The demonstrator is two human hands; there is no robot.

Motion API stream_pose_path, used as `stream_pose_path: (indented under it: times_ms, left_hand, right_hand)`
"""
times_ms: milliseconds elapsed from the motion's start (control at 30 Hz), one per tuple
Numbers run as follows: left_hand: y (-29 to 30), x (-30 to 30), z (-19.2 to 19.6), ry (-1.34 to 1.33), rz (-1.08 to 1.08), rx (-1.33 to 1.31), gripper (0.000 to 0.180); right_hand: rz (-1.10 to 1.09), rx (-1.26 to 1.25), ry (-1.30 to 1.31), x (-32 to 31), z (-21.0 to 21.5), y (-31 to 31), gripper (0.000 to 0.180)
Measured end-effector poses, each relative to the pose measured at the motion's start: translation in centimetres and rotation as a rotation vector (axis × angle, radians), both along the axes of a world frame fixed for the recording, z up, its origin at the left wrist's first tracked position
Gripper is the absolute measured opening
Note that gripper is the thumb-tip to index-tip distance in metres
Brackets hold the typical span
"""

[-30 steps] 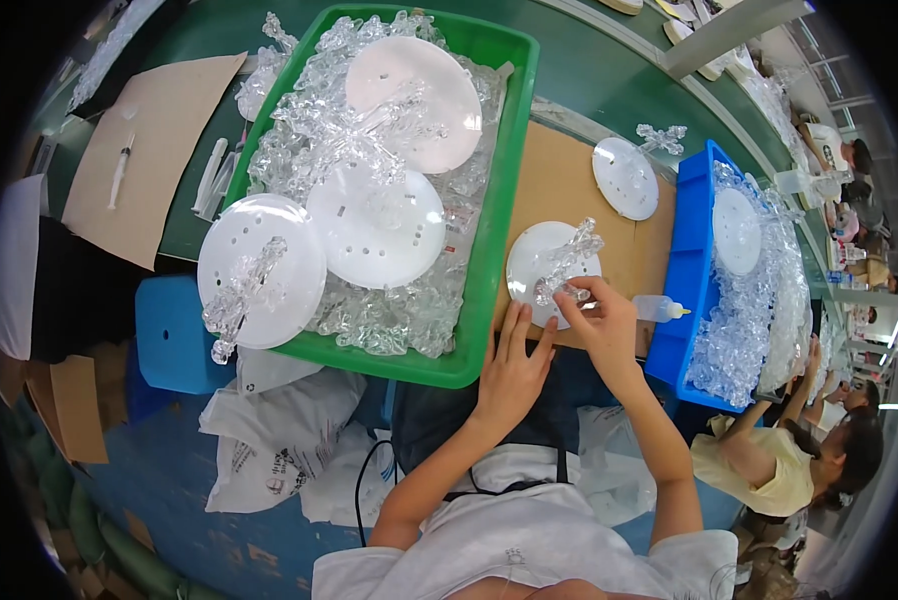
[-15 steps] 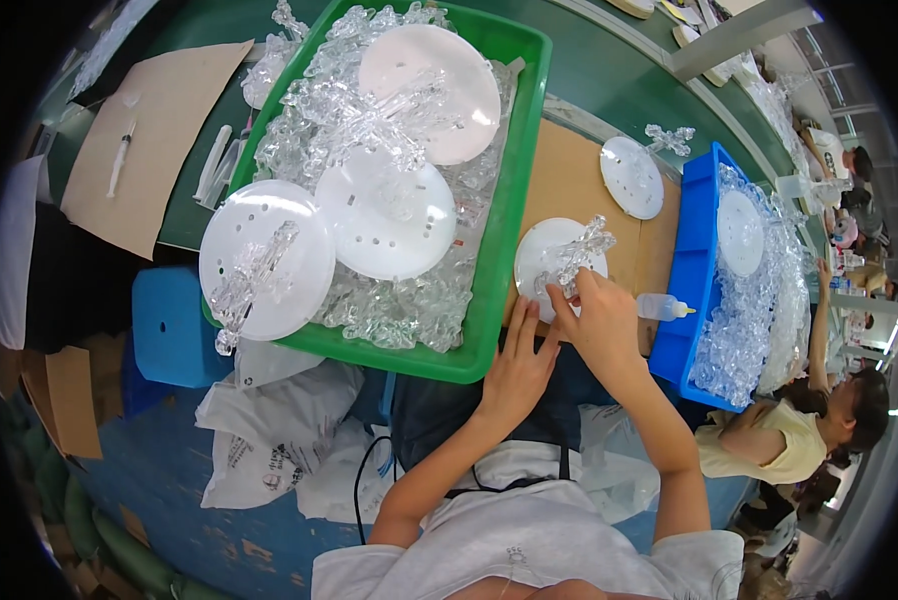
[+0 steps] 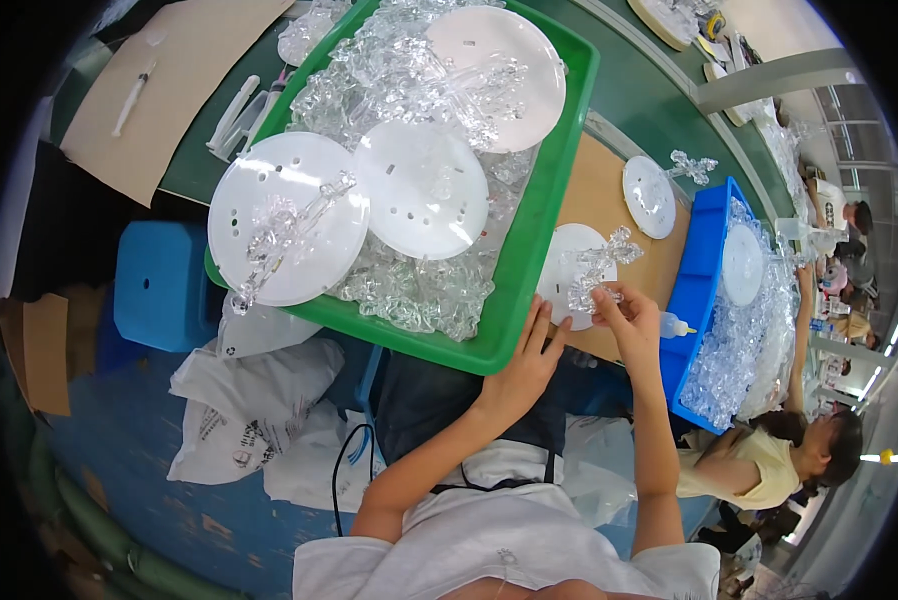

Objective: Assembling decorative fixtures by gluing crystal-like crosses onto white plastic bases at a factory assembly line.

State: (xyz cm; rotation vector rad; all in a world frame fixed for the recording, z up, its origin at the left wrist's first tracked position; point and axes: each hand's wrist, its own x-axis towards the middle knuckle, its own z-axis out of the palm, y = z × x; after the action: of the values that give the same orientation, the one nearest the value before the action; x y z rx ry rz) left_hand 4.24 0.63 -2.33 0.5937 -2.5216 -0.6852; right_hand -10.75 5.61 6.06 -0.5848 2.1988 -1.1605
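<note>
My right hand pinches the near end of a clear, knobbly plastic ornament. That ornament lies over a white round disc on a sheet of brown cardboard. At the disc's near edge rests my left hand, its fingers stretched out and holding nothing. A small squeeze bottle with a yellow tip lies right beside my right hand. Farther back on the cardboard is another white disc with holes, with a clear cross-shaped piece next to it.
To the left, a green tray is heaped with clear pieces and several white discs. A blue bin of clear pieces stands on the right. A syringe lies far left, above a blue stool. Another person sits at right.
The view has shifted, so the tray and discs appear farther right. My right hand still pinches the ornament; my left hand stays at the disc's edge.
</note>
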Motion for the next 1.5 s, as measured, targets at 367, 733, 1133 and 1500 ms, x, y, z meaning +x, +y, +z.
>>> stream_pose_path:
  times_ms: [367, 733, 1133, 1500]
  left_hand:
    - [0.1, 0.0, -0.2, -0.019, -0.013, -0.018, 0.049]
    - [0.2, 0.1, -0.3, 0.006, -0.017, 0.036, 0.047]
    - [0.6, 0.0, -1.0, 0.011, 0.027, 0.077, 0.055]
    - [1.0, 0.3, -0.7, -0.053, 0.023, 0.038, 0.06]
  right_hand:
    - [0.143, 0.169, 0.411, 1.3, 0.3, -2.1, 0.023]
    - [0.364, 0.301, 0.876, 2.4, 0.0, -3.0, 0.023]
    - [0.216, 0.223, 0.543, 1.2, -0.3, -1.5, 0.025]
    - [-0.103, -0.094, -0.235, 0.0, -1.2, 1.0, 0.024]
